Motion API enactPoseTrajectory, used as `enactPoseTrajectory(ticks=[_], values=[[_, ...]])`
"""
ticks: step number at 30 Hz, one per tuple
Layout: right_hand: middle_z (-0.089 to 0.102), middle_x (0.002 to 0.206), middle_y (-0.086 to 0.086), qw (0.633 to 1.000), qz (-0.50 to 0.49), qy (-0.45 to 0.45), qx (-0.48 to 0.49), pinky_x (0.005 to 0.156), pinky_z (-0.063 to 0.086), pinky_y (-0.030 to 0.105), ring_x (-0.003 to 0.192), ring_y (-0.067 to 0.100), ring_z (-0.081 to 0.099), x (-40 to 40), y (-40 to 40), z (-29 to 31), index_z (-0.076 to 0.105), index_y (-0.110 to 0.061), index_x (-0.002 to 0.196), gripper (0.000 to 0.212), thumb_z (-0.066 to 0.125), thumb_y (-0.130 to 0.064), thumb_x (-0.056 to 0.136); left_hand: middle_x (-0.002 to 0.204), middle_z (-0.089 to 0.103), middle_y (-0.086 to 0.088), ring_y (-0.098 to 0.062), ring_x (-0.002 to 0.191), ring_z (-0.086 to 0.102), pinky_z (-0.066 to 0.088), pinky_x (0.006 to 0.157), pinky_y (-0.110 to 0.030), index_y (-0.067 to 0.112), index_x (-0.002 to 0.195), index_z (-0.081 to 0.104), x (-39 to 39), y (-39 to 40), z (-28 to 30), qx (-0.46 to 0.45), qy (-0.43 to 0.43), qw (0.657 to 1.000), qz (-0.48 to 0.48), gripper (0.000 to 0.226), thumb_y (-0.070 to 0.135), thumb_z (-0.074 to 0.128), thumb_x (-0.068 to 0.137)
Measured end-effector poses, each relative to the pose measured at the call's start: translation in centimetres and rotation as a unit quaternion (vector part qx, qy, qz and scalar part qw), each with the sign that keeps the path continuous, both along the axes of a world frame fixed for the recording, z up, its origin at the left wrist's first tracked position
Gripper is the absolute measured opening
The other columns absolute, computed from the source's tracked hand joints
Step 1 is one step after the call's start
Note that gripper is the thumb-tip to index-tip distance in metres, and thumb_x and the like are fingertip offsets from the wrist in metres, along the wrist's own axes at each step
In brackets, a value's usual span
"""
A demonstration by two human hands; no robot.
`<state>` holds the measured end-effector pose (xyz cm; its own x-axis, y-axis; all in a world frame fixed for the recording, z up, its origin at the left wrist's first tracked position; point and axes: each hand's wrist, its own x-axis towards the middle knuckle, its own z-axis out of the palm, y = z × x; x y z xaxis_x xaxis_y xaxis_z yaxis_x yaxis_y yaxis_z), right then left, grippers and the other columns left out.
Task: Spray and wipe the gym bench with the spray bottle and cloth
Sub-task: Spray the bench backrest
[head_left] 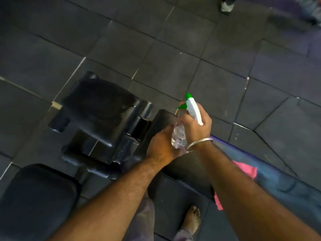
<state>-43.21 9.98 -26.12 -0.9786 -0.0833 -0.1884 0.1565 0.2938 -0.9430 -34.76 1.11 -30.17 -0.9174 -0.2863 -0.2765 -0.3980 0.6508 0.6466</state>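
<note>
I hold a clear spray bottle [179, 134] with a white and green trigger head in both hands above the black gym bench [175, 185]. My right hand [196, 126] grips the neck and spray head, a metal bangle on its wrist. My left hand [161, 145] cups the bottle's body from the left and below. The nozzle points away from me, toward the floor beyond the bench end. A pink cloth [246, 169] lies on the bench's right side, mostly hidden behind my right forearm.
Another black padded seat [102, 108] on a metal frame stands to the left, and a third black pad [36, 197] at the lower left. Dark rubber floor tiles [191, 40] lie all around. My bare foot [192, 220] is beside the bench. Someone's shoe [226, 5] is at the far top.
</note>
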Motion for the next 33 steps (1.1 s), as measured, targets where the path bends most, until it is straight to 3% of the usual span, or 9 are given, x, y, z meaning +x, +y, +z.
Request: enactPoseTrajectory(ticks=[6, 8, 10, 14, 17, 21, 24, 28, 33], values=[[0.07, 0.126, -0.018, 0.989, 0.091, 0.084, 0.076, 0.098, 0.054, 0.023, 0.118, 0.004, 0.067, 1.4, 13.5, -1.2, 0.062, -0.035, 0.134, 0.063, 0.088, -0.051, 0.079, 0.113, 0.078, 0.008, -0.02, 0.105, 0.075, 0.061, 0.089, -0.037, 0.032, 0.126, 0.063, -2.1, 6.7, -1.2, 0.048, 0.032, 0.997, 0.053, 0.074, 0.058, 0.092, 0.063], [0.067, 0.129, -0.023, 0.986, 0.086, 0.056, 0.135, 0.099, 0.049, 0.013, 0.121, -0.003, 0.063, 3.2, 18.9, -2.5, 0.06, -0.038, 0.135, 0.064, 0.082, -0.064, 0.08, 0.109, 0.078, 0.008, -0.019, 0.102, 0.075, 0.061, 0.089, -0.036, 0.031, 0.122, 0.065, -2.7, 8.5, -1.9, 0.087, 0.043, 0.991, 0.092, 0.077, 0.052, 0.099, 0.056], [0.068, 0.126, -0.022, 0.979, 0.063, 0.029, 0.193, 0.096, 0.05, 0.018, 0.116, -0.004, 0.062, 5.4, 23.7, -4.1, 0.064, -0.036, 0.132, 0.055, 0.071, -0.066, 0.087, 0.107, 0.075, 0.013, -0.013, 0.102, 0.073, 0.058, 0.089, -0.025, 0.033, 0.123, 0.062, -3.5, 10.3, -2.7, 0.103, 0.057, 0.988, 0.099, 0.082, 0.047, 0.104, 0.054], [0.068, 0.131, 0.014, 0.929, -0.033, -0.039, 0.366, 0.1, 0.046, 0.046, 0.118, 0.04, 0.06, 9.1, 30.2, -8.1, 0.064, -0.011, 0.137, 0.061, 0.076, -0.041, 0.086, 0.108, 0.066, 0.023, 0.0, 0.1, 0.065, 0.049, 0.086, -0.018, 0.044, 0.127, 0.048, -4.5, 14.0, -4.7, 0.106, 0.055, 0.991, 0.054, 0.095, 0.05, 0.105, 0.051], [0.062, 0.134, 0.02, 0.891, -0.098, -0.175, 0.407, 0.099, 0.047, 0.053, 0.12, 0.046, 0.056, 10.8, 31.8, -9.6, 0.057, -0.01, 0.139, 0.084, 0.085, -0.057, 0.075, 0.115, 0.07, 0.019, -0.009, 0.107, 0.069, 0.054, 0.09, -0.025, 0.038, 0.128, 0.054, -4.0, 16.2, -6.5, 0.091, 0.036, 0.995, 0.002, 0.093, 0.049, 0.105, 0.052], [0.068, 0.12, 0.009, 0.898, -0.09, -0.208, 0.378, 0.093, 0.053, 0.051, 0.114, 0.041, 0.06, 11.4, 32.0, -10.6, 0.064, -0.018, 0.124, 0.075, 0.085, -0.065, 0.069, 0.115, 0.068, 0.018, -0.01, 0.109, 0.067, 0.047, 0.088, -0.021, 0.035, 0.129, 0.055, -2.7, 17.6, -8.0, 0.064, 0.047, 0.997, -0.011, 0.092, 0.043, 0.107, 0.053], [0.071, 0.093, 0.0, 0.916, -0.086, -0.198, 0.339, 0.083, 0.055, 0.043, 0.095, 0.033, 0.067, 11.0, 31.7, -11.0, 0.067, -0.027, 0.095, 0.036, 0.083, -0.051, 0.073, 0.123, 0.068, 0.016, -0.007, 0.114, 0.065, 0.052, 0.098, -0.025, 0.034, 0.138, 0.052, -2.5, 17.4, -8.3, 0.092, 0.038, 0.995, -0.005, 0.102, 0.044, 0.107, 0.053], [0.062, 0.077, -0.002, 0.965, -0.097, -0.163, 0.18, 0.061, 0.04, 0.027, 0.068, 0.016, 0.057, 10.9, 30.6, -10.1, 0.057, -0.026, 0.068, 0.016, 0.069, -0.037, 0.065, 0.157, 0.052, 0.008, -0.008, 0.141, 0.05, 0.042, 0.118, -0.028, 0.028, 0.16, 0.036, -0.7, 16.8, -7.7, 0.091, 0.024, 0.996, 0.009, 0.123, 0.051, 0.103, 0.059], [0.061, 0.075, 0.007, 0.964, -0.083, -0.237, -0.083, 0.068, 0.051, 0.038, 0.072, 0.023, 0.056, 11.7, 26.6, -7.6, 0.067, -0.015, 0.077, 0.016, 0.072, -0.014, 0.062, 0.12, 0.057, 0.005, -0.016, 0.103, 0.058, 0.052, 0.087, -0.028, 0.017, 0.134, 0.056, 5.0, 15.5, -6.0, 0.061, 0.159, 0.982, 0.078, 0.074, 0.049, 0.084, 0.074]])
